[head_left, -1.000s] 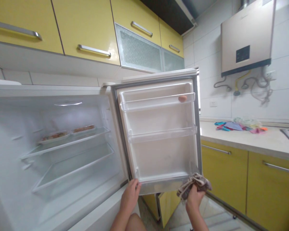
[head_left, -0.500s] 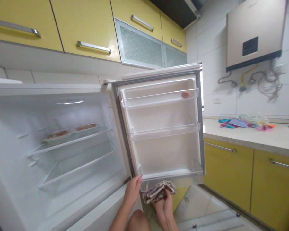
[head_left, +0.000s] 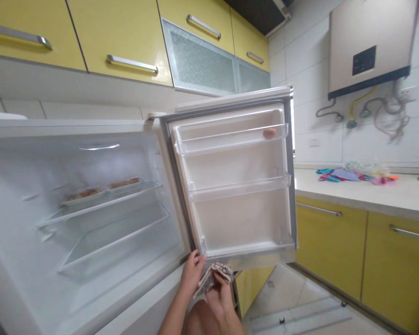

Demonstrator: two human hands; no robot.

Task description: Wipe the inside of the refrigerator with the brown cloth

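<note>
The right hand (head_left: 220, 298) is holding a patterned cloth (head_left: 209, 275) at the left part of the lowest door bin (head_left: 261, 260), on a fridge door (head_left: 237, 223) that is standing open; wiping the bin's outer face is seeming to be the step in hand. The left hand (head_left: 191, 272) is resting at the bin's left end, just beside the cloth, its fingers bending over the edge and parting slightly; whether they are pinching the plastic, I cannot tell. The right fingers are gripping the cloth from below, their tips partly hiding in its folds; whether the cloth is pressing on the bin is unclear. The cloth is bunching loosely, its long axis slanting — a tail is pointing to the lower left, the thicker end to the upper right; the bin's long axis is running across the door. The next move is probably calling for flat, steady pressure — and for keeping the left fingers clear.
</note>
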